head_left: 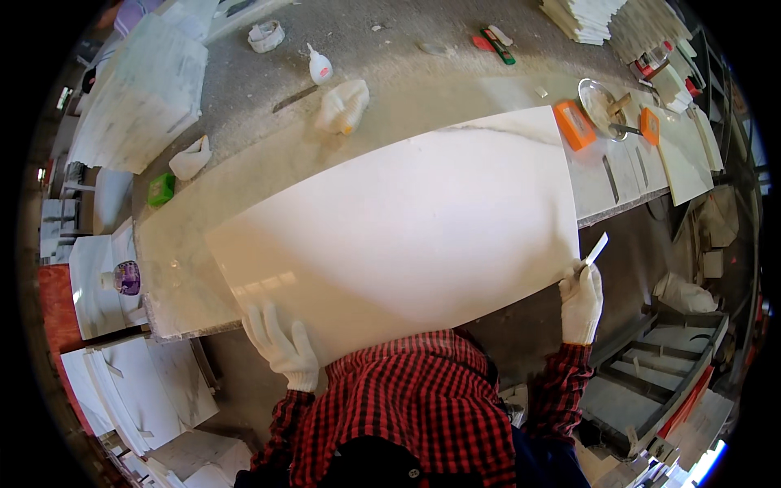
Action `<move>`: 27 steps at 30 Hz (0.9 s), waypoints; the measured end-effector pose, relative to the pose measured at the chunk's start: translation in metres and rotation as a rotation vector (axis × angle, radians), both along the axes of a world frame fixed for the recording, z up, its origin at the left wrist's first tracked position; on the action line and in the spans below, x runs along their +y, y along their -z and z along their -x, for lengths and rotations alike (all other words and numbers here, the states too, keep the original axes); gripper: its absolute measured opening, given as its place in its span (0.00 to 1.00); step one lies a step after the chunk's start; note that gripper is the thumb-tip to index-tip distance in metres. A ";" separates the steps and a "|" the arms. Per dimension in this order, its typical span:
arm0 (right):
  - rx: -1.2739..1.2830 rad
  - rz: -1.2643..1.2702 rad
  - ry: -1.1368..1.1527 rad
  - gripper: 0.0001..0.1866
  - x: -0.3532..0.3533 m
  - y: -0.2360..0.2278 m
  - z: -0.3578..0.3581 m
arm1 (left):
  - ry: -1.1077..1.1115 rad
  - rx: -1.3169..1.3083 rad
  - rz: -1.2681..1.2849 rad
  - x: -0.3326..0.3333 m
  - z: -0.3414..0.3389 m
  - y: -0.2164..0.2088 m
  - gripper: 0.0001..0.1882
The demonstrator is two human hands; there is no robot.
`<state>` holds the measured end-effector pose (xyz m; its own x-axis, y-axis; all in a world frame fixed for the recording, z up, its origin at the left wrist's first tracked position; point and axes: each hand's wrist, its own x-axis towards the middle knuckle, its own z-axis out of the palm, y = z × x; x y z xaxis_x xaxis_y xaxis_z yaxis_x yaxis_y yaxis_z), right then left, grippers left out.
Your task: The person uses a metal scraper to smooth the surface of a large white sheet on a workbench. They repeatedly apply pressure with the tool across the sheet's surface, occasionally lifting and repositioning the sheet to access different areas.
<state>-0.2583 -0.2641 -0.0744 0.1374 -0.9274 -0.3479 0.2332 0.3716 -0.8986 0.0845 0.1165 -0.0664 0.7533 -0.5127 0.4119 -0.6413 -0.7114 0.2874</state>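
A large white slab (423, 220) with faint grey veining lies across the workbench in front of me, its near edge close to my checked shirt. My left hand (281, 346), in a white glove, rests at the slab's near left corner with its fingers spread. Beyond the right edge, my gloved right hand (581, 302) is closed around a narrow pale strip (598, 247). The strip is flat and has a slanted end that points up and away; whether it is a blade or a scraper I cannot tell.
At the back right are orange boxes (574, 125) and a metal bowl (600, 106) with tools. A white squeeze bottle (320, 65) and a crumpled glove (345, 106) lie beyond the slab. Stacked slabs (146, 98) stand far left; a metal frame (659, 366) sits at right.
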 end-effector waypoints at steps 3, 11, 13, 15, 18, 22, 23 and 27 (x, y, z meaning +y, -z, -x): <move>0.057 0.114 -0.093 0.15 -0.035 -0.014 -0.009 | -0.013 -0.014 0.001 0.000 0.000 0.003 0.29; 0.483 0.326 -0.216 0.13 -0.145 -0.100 -0.064 | -0.056 -0.123 -0.041 -0.003 0.003 0.000 0.26; 0.563 0.378 -0.184 0.13 -0.182 -0.103 -0.067 | -0.034 -0.102 -0.036 -0.008 0.002 -0.001 0.26; 0.762 0.449 -0.179 0.13 -0.215 -0.107 -0.070 | -0.051 -0.087 -0.009 -0.008 0.002 0.006 0.26; 1.172 0.708 -0.137 0.14 -0.270 -0.082 -0.073 | -0.079 -0.058 -0.007 -0.010 0.005 0.006 0.27; 1.328 0.716 -0.217 0.15 -0.306 -0.075 -0.092 | -0.078 -0.051 -0.025 -0.005 0.005 0.009 0.27; 1.356 0.705 -0.251 0.16 -0.313 -0.072 -0.096 | -0.078 -0.054 -0.036 -0.005 0.004 0.009 0.27; 1.392 0.684 -0.312 0.16 -0.343 -0.054 -0.099 | -0.070 -0.040 -0.055 -0.007 0.006 0.006 0.27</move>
